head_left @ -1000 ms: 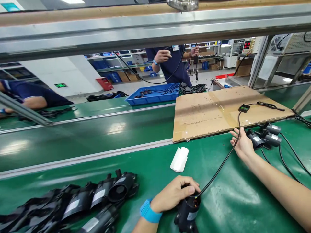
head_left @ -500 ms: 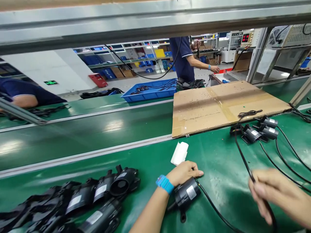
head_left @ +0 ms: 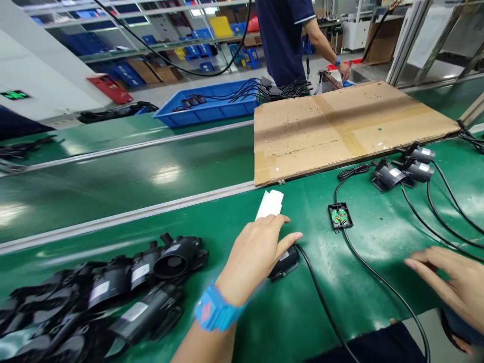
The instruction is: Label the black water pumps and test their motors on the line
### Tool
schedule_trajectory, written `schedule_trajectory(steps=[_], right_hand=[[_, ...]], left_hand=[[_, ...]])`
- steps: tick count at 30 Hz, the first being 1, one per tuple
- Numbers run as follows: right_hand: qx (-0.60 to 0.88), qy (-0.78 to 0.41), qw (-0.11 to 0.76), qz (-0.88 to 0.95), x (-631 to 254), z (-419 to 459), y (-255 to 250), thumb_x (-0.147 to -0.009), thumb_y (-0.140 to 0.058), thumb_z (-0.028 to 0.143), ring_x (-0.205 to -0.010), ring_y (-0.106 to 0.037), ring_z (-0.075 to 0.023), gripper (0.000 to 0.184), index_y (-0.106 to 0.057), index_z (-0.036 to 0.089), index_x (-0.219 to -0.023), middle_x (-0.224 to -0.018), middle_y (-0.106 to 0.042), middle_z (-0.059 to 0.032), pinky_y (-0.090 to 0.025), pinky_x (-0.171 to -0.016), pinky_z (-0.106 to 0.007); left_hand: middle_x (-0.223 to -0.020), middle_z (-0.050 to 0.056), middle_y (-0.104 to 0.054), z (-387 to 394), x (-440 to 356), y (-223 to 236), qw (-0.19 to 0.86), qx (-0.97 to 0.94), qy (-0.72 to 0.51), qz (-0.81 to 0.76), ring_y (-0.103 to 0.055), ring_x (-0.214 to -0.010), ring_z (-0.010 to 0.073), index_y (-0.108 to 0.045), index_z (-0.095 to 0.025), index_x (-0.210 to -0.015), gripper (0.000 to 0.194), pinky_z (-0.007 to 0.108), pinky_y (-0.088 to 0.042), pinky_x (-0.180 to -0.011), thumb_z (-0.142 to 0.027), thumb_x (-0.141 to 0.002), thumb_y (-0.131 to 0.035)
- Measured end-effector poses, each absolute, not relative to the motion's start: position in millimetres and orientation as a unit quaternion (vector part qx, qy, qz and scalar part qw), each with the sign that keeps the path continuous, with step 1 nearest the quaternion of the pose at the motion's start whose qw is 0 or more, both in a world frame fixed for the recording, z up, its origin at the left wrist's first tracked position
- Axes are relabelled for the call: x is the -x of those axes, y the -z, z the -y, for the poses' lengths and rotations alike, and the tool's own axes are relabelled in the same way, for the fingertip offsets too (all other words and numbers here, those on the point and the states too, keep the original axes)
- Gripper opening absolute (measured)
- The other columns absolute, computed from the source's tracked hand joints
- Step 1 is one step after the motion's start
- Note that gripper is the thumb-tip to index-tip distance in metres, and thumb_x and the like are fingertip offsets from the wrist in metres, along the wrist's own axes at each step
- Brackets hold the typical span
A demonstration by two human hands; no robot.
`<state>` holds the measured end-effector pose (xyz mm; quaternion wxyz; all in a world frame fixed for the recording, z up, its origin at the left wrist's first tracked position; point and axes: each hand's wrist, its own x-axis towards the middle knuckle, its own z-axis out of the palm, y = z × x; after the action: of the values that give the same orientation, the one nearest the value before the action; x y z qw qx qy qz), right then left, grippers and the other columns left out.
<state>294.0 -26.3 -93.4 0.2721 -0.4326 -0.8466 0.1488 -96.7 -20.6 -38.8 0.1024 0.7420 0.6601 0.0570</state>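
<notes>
My left hand, a blue strap round its wrist, hangs over a black cylindrical motor-like unit and covers most of it. Its fingers are stretched out, the tips by a curled white paper; contact is unclear. A black cable runs from the unit toward the front edge. My right hand is open above the front right of the bench, thumb and fingers apart, holding nothing. Between the hands lies a small open black box with a green circuit board and coloured wires inside, a cable at each end.
Several black units with white labels crowd the left. More units with cables sit at the right. Behind them lies a cardboard sheet. A blue bin holds cabled parts. Across the bench a person reaches down.
My right hand has let go of the cable, and the black box now lies lower on the bench. My left hand's fingers have spread over the unit. The view has tipped downward.
</notes>
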Motion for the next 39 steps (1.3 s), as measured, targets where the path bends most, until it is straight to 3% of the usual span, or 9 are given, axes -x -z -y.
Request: schedule_trajectory(steps=[4,14,19,22,26,31,33,36,39], right_hand=[[0.334,-0.101,0.288,0.892,-237,-19,103,-0.103,-0.057,0.022,-0.090,-0.067,-0.0220,0.015,-0.069,0.023,-0.111,-0.103,-0.074,-0.0041,-0.053,-0.082,-0.038],[0.274,-0.010,0.180,0.945,-192,-57,131,-0.102,-0.043,0.008,-0.082,-0.059,-0.0221,0.030,-0.072,0.015,-0.105,-0.096,-0.072,-0.0107,-0.042,-0.070,-0.037],[0.291,-0.078,0.182,0.936,-188,-64,123,-0.104,-0.054,0.029,-0.091,-0.060,-0.0247,0.020,-0.071,0.018,-0.106,-0.100,-0.072,-0.0089,-0.045,-0.078,-0.039],[0.314,-0.037,0.206,0.926,-184,-67,125,-0.102,-0.059,0.045,-0.111,-0.059,-0.0311,0.044,-0.062,0.015,-0.134,-0.128,-0.068,-0.0134,-0.045,-0.088,-0.046],[0.327,0.048,0.153,0.931,-179,-64,132,-0.105,-0.054,0.039,-0.119,-0.057,-0.0351,0.050,-0.053,0.011,-0.145,-0.143,-0.061,-0.0135,-0.043,-0.091,-0.051],[0.322,0.026,0.127,0.938,-175,-62,128,-0.105,-0.048,0.028,-0.123,-0.056,-0.0333,0.045,-0.053,0.009,-0.146,-0.145,-0.058,-0.0156,-0.043,-0.101,-0.054],[0.338,-0.012,0.138,0.931,-173,-64,125,-0.103,-0.055,0.035,-0.122,-0.055,-0.0338,0.046,-0.056,0.012,-0.143,-0.143,-0.059,-0.0172,-0.044,-0.103,-0.055],[0.405,-0.079,0.158,0.897,-166,-69,120,-0.086,-0.078,0.052,-0.127,-0.049,-0.0421,0.067,-0.060,0.021,-0.141,-0.146,-0.052,-0.0215,-0.048,-0.097,-0.060],[0.456,-0.140,0.169,0.862,-155,-73,117,-0.081,-0.084,0.044,-0.120,-0.054,-0.0450,0.064,-0.064,0.022,-0.137,-0.137,-0.056,-0.0246,-0.050,-0.093,-0.063]], left_hand=[[-0.111,0.008,-0.075,49,93,35,0.076,-0.726,-0.088,-0.677,-0.071,-0.098,0.0296,-0.067,-0.021,-0.116,0.047,0.042,-0.055,-0.082,-0.060,-0.101,-0.044],[-0.106,0.004,-0.076,69,92,49,0.145,-0.691,-0.224,-0.672,-0.073,-0.093,0.0233,-0.068,-0.025,-0.114,0.045,0.035,-0.059,-0.079,-0.064,-0.095,-0.055],[-0.105,0.004,-0.077,69,93,51,0.143,-0.686,-0.239,-0.672,-0.074,-0.092,0.0226,-0.068,-0.025,-0.114,0.042,0.034,-0.060,-0.077,-0.061,-0.096,-0.057],[-0.106,0.004,-0.078,71,95,52,0.141,-0.687,-0.248,-0.668,-0.075,-0.092,0.0223,-0.068,-0.025,-0.115,0.041,0.032,-0.061,-0.076,-0.060,-0.097,-0.056],[-0.109,0.004,-0.078,73,98,53,0.122,-0.691,-0.256,-0.665,-0.076,-0.094,0.0232,-0.068,-0.025,-0.117,0.044,0.032,-0.062,-0.077,-0.062,-0.097,-0.055],[-0.109,0.003,-0.079,74,106,56,0.094,-0.726,-0.220,-0.645,-0.077,-0.090,0.0242,-0.066,-0.029,-0.123,0.054,0.032,-0.063,-0.072,-0.069,-0.088,-0.063],[-0.114,0.004,-0.078,76,109,60,0.074,-0.747,-0.194,-0.631,-0.077,-0.096,0.0262,-0.064,-0.029,-0.127,0.060,0.033,-0.064,-0.077,-0.071,-0.085,-0.065],[-0.119,0.005,-0.077,79,115,70,0.032,-0.767,-0.154,-0.623,-0.076,-0.101,0.0281,-0.061,-0.029,-0.133,0.060,0.036,-0.065,-0.081,-0.069,-0.088,-0.061],[-0.118,0.005,-0.077,79,122,78,0.004,-0.774,-0.132,-0.619,-0.077,-0.099,0.0283,-0.060,-0.029,-0.135,0.052,0.036,-0.066,-0.079,-0.059,-0.092,-0.060]])
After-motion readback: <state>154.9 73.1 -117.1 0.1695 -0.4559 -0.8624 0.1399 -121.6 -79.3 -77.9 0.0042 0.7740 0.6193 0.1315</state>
